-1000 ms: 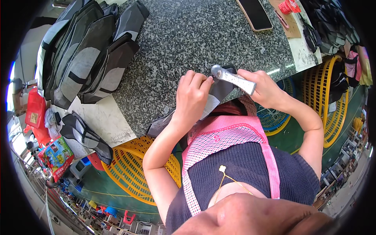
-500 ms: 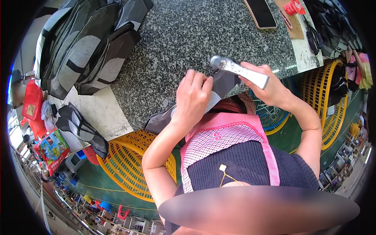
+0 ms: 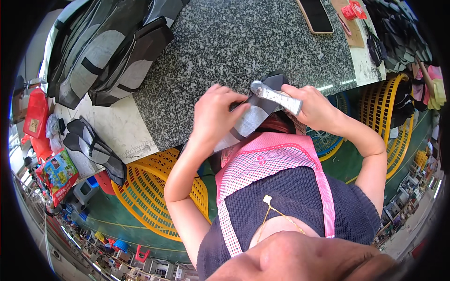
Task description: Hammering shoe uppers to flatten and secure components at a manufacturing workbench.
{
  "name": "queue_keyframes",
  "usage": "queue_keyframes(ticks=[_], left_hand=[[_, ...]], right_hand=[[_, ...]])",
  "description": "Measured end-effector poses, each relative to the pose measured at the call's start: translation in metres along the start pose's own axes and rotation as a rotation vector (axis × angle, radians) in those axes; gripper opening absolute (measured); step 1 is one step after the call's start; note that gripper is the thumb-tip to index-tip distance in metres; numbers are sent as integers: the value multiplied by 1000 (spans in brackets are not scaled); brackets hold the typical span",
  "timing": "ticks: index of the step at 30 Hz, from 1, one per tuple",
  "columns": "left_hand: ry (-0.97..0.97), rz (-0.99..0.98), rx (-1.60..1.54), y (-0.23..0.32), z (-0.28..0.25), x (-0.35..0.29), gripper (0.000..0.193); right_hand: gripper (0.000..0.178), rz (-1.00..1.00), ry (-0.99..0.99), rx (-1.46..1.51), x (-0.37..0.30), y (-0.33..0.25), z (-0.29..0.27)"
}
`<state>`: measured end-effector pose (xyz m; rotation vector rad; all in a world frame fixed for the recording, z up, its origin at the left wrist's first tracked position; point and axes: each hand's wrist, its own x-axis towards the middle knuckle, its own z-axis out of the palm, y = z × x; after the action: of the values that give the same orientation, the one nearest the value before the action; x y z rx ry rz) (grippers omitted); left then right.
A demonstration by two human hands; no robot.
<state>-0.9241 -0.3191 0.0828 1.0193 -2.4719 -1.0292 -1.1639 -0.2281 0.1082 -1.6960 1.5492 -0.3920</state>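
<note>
My right hand point(image 3: 315, 107) is closed round a hammer point(image 3: 277, 98) with a silver metal head. Its round face lies over a black-and-grey flat soft piece point(image 3: 253, 121) at the near edge of the granite tabletop. My left hand point(image 3: 214, 112) is at the left side of this piece, its thumb and forefinger bent round the piece's edge; the fingertips are slightly blurred. A dark band crosses the grey part of the piece. The hammer's handle is mostly hidden by my right hand.
A stack of similar black-and-grey pieces point(image 3: 105, 49) covers the table's left part; more pieces point(image 3: 93, 149) lie beside it. At the far right are a phone point(image 3: 316, 16), scissors point(image 3: 375, 50) and another pile point(image 3: 398, 33). Yellow baskets point(image 3: 161, 203) stand below the table.
The hammer has come down and slightly left with my right hand. My left hand has shifted left and turned, and more of the piece shows between my hands.
</note>
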Motion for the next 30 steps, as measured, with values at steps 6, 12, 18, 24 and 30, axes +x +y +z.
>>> queue_keyframes(ticks=[6,12,18,24,30], left_hand=[[70,123,132,4,12,-25,21],[76,163,66,3,14,-23,20],[186,136,-40,7,29,17,13],[98,-33,-215,16,31,50,15],[105,-85,-263,14,31,31,17]], right_hand=[[13,-55,7,88,11,-4,-11],[17,-90,-7,-21,-1,-2,1],[22,44,347,191,-1,-4,-27],[28,94,259,25,-3,35,-11],[28,118,220,62,0,38,-18]])
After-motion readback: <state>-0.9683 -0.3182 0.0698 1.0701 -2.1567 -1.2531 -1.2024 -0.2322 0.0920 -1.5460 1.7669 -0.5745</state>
